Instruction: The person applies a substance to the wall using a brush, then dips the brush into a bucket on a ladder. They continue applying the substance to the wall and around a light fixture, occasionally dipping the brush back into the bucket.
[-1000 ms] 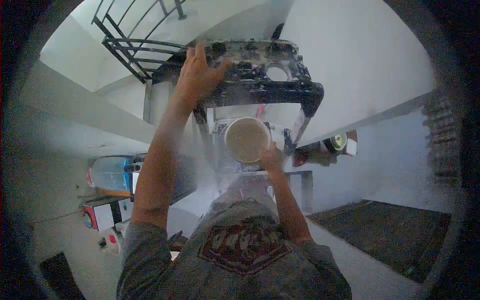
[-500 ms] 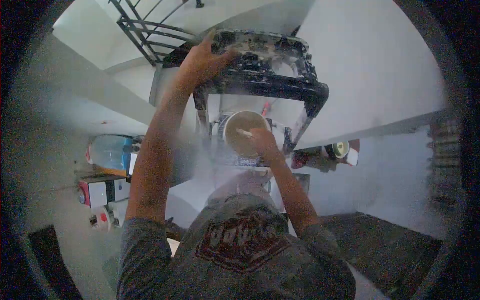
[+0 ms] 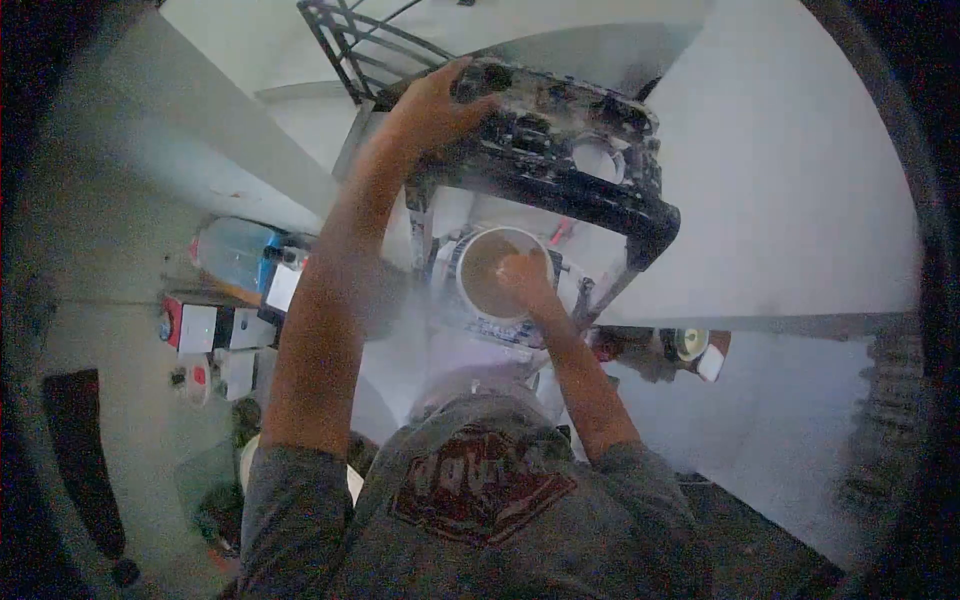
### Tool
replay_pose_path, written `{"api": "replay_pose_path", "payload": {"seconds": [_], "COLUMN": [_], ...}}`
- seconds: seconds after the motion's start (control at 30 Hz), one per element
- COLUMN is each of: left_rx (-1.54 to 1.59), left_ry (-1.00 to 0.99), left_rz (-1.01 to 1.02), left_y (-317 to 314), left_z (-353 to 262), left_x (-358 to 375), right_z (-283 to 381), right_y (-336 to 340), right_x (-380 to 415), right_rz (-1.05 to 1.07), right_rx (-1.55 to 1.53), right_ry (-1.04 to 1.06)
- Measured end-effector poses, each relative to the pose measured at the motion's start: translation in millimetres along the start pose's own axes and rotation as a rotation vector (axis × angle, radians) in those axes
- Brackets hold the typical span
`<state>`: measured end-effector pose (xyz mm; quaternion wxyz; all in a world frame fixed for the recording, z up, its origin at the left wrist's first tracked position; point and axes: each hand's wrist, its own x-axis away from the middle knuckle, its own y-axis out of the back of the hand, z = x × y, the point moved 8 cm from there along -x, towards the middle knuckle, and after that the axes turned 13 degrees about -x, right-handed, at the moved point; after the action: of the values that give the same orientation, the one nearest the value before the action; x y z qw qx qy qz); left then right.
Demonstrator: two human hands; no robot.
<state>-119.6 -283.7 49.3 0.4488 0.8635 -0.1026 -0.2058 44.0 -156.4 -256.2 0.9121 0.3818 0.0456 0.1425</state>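
Note:
My left hand [image 3: 435, 115] is wrapped round the left end of a stepladder's [image 3: 560, 185] dark, paint-splattered top tray. Below that tray stands a white round bucket [image 3: 461, 282] with a beige-brown inside, seen from above through the ladder frame. My right hand [image 3: 528, 278] is over the bucket's mouth with its fingers closed. A small pale piece of a stick-like tool [image 3: 503, 268] shows at the fingers; its far end is hidden and its kind cannot be made out.
Black metal railing [image 3: 375, 45] stands at the upper left. A white wall [image 3: 790, 170] rises at the right. On the floor at left are a large clear bottle [image 3: 235, 250] and boxes [image 3: 200, 325]. A pale-topped round container [image 3: 690, 344] sits at right.
The view has shifted and tilted, so the ladder top appears farther right. My right hand has turned over the bucket, and less of the pale tool shows. My left hand keeps its hold.

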Motion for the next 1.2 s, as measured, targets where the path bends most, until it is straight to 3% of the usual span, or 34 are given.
{"api": "replay_pose_path", "payload": {"seconds": [0.07, 0.2, 0.27, 0.43, 0.5, 0.57, 0.6, 0.67, 0.7, 0.73, 0.8, 0.83, 0.97, 1.07, 1.17, 1.2], "left_rx": [-0.005, 0.070, 0.061, -0.025, -0.018, 0.021, 0.057, 0.013, -0.034, -0.027, -0.046, -0.014, 0.042, -0.090, 0.022, 0.038], "left_ry": [0.016, -0.009, 0.006, 0.019, 0.052, 0.089, 0.125, 0.105, 0.098, 0.081, 0.096, 0.115, 0.229, 0.095, 0.135, 0.111], "left_rz": [-0.004, 0.020, 0.005, -0.043, -0.042, 0.002, 0.045, 0.053, 0.061, 0.056, 0.030, 0.031, 0.104, -0.008, 0.058, 0.051], "left_y": [2, -4, 2, 3, -5, 0, 0, -3, -7, -8, -3, -2, 5, 5, -1, 4], "left_z": [-2, 4, -1, 3, 14, 7, 6, 11, 13, 11, 10, 9, 4, 4, 9, 5], "left_x": [1, -2, 1, 1, -2, 4, 5, 0, -2, -3, -2, 1, 8, 2, 6, 6], "right_z": [13, -9, 8, 44, 42, 23, 25, 13, -7, -7, 11, -21, -12, 1, 11, -3], "right_y": [-8, -25, 24, 106, 110, 99, 94, 82, 66, 66, 69, 47, 49, 51, 60, 44], "right_x": [-1, 0, 17, 80, 102, 130, 137, 156, 152, 156, 161, 164, 171, 173, 175, 181], "right_rz": [0.147, 0.196, -0.058, -0.266, -0.291, -0.406, -0.416, -0.549, -0.506, -0.523, -0.643, -0.552, -0.737, -0.690, -0.761, -0.777], "right_rx": [0.247, 0.236, -0.121, -0.318, -0.347, -0.648, -0.644, -0.907, -0.482, -0.472, -0.467, -0.792, -0.795, -0.899, -0.839, -0.968], "right_ry": [0.086, -0.046, -0.126, -0.191, -0.198, -0.318, -0.320, -0.512, -0.228, -0.226, -0.016, -0.421, -0.447, -0.531, -0.377, -0.494]}}
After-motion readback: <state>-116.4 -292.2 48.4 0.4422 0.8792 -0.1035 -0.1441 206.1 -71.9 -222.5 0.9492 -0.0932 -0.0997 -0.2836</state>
